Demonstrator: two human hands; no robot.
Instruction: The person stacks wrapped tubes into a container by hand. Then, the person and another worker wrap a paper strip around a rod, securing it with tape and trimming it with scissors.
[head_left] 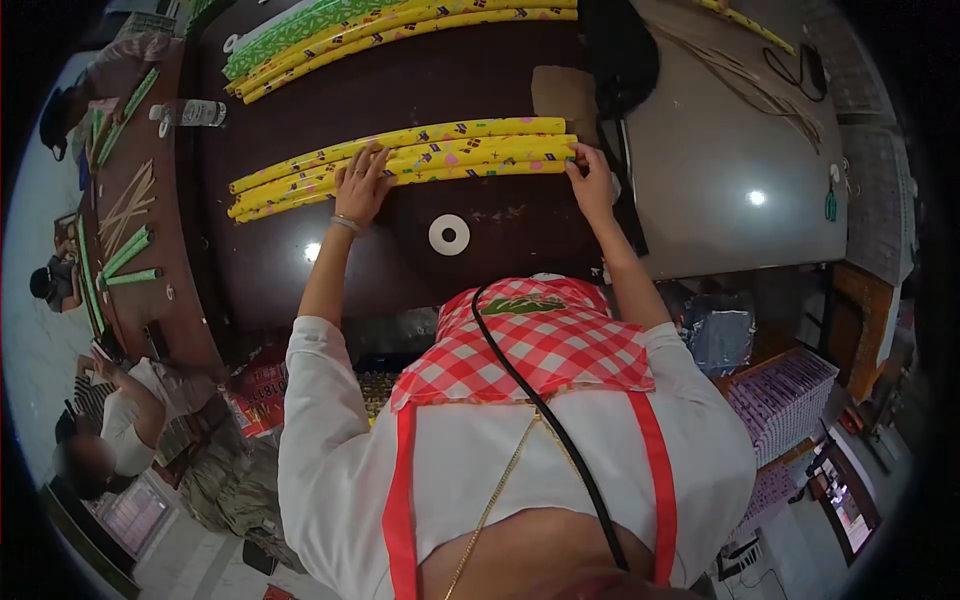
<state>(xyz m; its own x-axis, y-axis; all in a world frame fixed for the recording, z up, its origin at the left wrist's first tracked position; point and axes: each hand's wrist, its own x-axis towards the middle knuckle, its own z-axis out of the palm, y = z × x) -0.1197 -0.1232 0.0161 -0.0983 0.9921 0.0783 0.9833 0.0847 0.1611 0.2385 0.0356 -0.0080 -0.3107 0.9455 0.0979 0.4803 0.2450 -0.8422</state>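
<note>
Several yellow patterned rolls of wrapping paper (480, 152) lie side by side on the dark table in front of me. My left hand (362, 185) rests across them left of the middle, its fingers spread over the top of the rolls. At their right end, my right hand (592, 182) has its thumb and fingertips closed on the end of the nearest rolls. A white tape roll (449, 235) lies flat on the table between my two forearms, touched by neither hand.
More yellow rolls (400, 35) and green rolls (300, 42) lie at the far side. A black bag (620, 55) sits at the back right. A plastic bottle (195, 113) lies at the left edge. Green-handled scissors (831, 200) rest on the grey table. Other people are at the left.
</note>
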